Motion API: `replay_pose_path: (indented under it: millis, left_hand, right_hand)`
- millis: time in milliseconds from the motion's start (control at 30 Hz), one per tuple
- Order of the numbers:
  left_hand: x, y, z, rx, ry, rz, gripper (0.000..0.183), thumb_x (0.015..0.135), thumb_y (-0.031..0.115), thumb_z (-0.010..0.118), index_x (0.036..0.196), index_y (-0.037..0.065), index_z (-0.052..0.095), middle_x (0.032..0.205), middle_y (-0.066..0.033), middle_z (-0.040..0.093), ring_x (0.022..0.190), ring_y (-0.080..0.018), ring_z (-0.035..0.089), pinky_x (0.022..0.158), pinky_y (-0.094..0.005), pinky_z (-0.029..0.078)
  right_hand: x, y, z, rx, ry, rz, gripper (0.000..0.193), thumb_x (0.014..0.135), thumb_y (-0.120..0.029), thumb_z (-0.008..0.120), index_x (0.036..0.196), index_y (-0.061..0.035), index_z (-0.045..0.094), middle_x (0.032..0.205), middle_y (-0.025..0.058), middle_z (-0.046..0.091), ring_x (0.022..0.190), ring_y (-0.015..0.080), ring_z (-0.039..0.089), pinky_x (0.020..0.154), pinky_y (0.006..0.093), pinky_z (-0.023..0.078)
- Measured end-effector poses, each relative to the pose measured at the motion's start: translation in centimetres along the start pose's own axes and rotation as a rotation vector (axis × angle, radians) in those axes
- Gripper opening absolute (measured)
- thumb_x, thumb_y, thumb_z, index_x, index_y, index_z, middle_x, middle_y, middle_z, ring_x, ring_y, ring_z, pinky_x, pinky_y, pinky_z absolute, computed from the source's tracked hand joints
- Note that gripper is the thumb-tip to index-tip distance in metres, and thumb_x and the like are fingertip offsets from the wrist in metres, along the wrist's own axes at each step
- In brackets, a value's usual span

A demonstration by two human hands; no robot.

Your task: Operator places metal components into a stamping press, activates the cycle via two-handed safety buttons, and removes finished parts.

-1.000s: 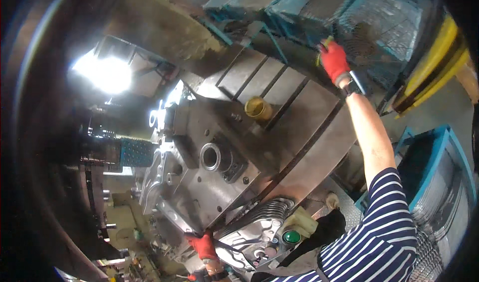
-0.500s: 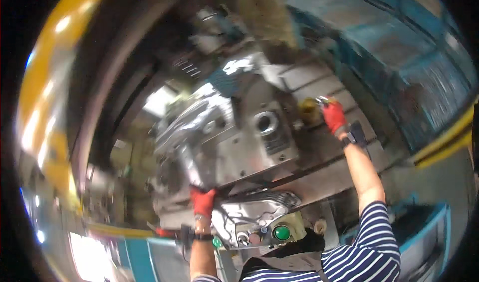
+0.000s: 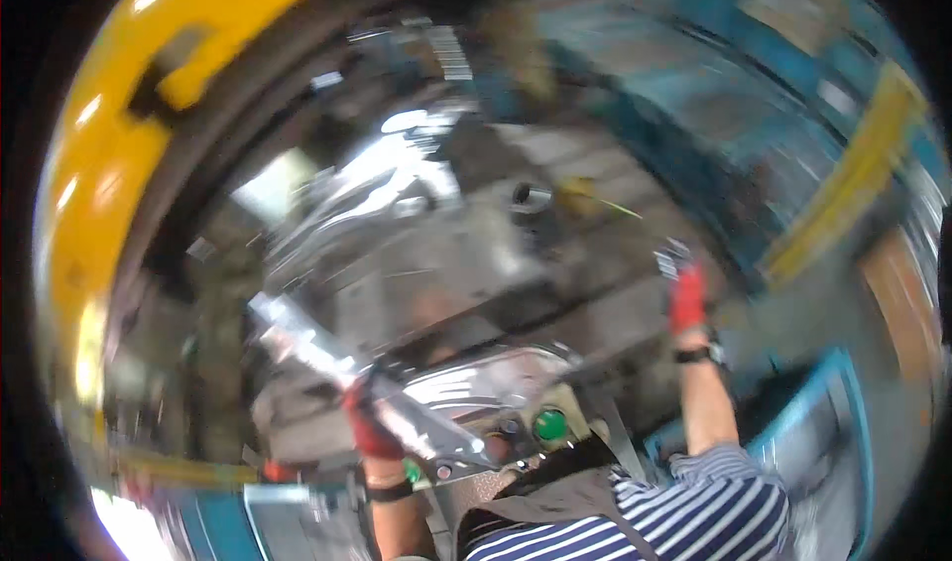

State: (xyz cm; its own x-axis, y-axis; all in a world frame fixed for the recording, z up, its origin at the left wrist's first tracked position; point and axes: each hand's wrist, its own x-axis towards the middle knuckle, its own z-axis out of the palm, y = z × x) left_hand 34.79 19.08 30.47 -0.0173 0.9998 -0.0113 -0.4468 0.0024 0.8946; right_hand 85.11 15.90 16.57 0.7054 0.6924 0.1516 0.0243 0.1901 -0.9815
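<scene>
My left hand, in a red glove, grips a long, narrow silver sheet-metal piece. It slants from the upper left down past the hand toward the control box. My red-gloved right hand is raised over the right side of the machine bed, closed around a small silvery item too blurred to name. A pressed metal panel lies near me, partly covered by the strip's lower end. Beyond it sits the metal die, with a round collar standing on it.
A green push button sits on the control box close to my body. A yellow object stands beyond the collar. Yellow machine framing curves along the left, a yellow rail crosses at right, and a blue-framed bin stands lower right.
My left hand has moved left and toward me, swinging the metal strip away from the die. The right hand has drawn back from the yellow object. The view has turned.
</scene>
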Motion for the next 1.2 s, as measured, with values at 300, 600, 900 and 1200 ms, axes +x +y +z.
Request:
replay_pose_path:
  millis: [300, 600, 900, 1200]
  left_hand:
    - [-3.5, -5.4, 0.0, 0.763, -0.516, 0.882, 0.071, 0.08, 0.025, 0.074, 0.136, 0.002, 0.037, 0.139, -0.0199, 0.043, 0.124, -0.0334, 0.049, 0.107, -0.0479, 0.039]
    - [-7.8, -2.6, -0.6, 0.536, -0.613, -0.067, 0.071, 0.09, 0.011, 0.056, 0.151, 0.004, 0.021, 0.147, -0.0177, 0.039, 0.135, -0.0261, 0.039, 0.112, -0.0353, 0.027]
    - [-6.4, 3.8, -16.9, 0.169, 0.035, 0.148, 0.052, 0.095, 0.021, 0.052, 0.143, 0.006, 0.038, 0.133, -0.0116, 0.052, 0.119, -0.0206, 0.053, 0.101, -0.0319, 0.041]
    - [-13.1, -3.1, -31.5, 0.105, 0.732, 0.137, 0.026, 0.095, 0.02, 0.056, 0.116, 0.005, 0.059, 0.096, -0.0001, 0.059, 0.087, -0.0116, 0.055, 0.078, -0.027, 0.044]
  right_hand:
    - [-23.3, -16.7, 15.0, -0.295, -1.009, -0.22, 0.104, 0.07, -0.048, 0.078, 0.143, 0.0055, 0.027, 0.138, 0.0292, 0.04, 0.126, 0.0392, 0.044, 0.107, 0.0432, 0.035]
    - [-31.9, -17.6, 14.5, 0.039, -0.771, -0.085, 0.087, 0.075, -0.017, 0.075, 0.146, -0.0003, 0.029, 0.144, 0.0141, 0.04, 0.133, 0.0244, 0.037, 0.111, 0.0362, 0.028]
    - [-20.8, -14.9, 3.4, -0.072, -0.138, -0.042, 0.074, 0.076, -0.009, 0.071, 0.142, -0.0041, 0.039, 0.122, 0.0094, 0.057, 0.097, 0.017, 0.058, 0.083, 0.0318, 0.05]
    - [-0.9, 3.1, -0.9, -0.278, 0.101, 0.181, 0.038, 0.08, -0.026, 0.071, 0.107, -0.0014, 0.062, 0.086, 0.0142, 0.07, 0.067, 0.0185, 0.065, 0.053, 0.0353, 0.051]
